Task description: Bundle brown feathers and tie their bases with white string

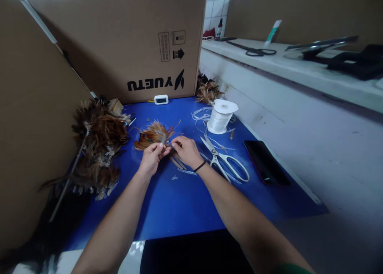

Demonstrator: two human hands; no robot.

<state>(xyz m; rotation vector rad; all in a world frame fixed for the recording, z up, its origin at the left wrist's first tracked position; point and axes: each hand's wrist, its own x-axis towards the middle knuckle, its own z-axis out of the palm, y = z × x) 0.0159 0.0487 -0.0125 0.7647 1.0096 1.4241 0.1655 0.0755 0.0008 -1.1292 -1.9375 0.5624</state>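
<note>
Feather bundle (153, 135), left of the scissors (216, 154): left fingers (158, 148) pinch its base, best held steady; right fingers (177, 143) narrow, contents unclear.

Feather bundle (154, 134): natural feather, soft and wispy, with a faint sheen on the vanes.
Feather pile (101, 124): the same material, ruffled and rough, mostly matt.
Bench (173, 210): smooth blue covering, plastic-like, low sheen.
Carton (104, 46): brown cardboard, matt, printed in black.
Spool (225, 107): matt white flanges, paper or plastic, wound with pale, slightly shiny strand.
Scissors (214, 152): smooth silvery metal, blades and handles alike.
Phone (266, 162): flat, dark, glossy, glass-like face.
Small display unit (161, 100): smooth white casing, plastic in appearance, around a dark screen.
Ledge (287, 74): pale, matt, slightly scuffed.
Wall tiles (219, 6): smooth, white, ceramic-looking.
</note>
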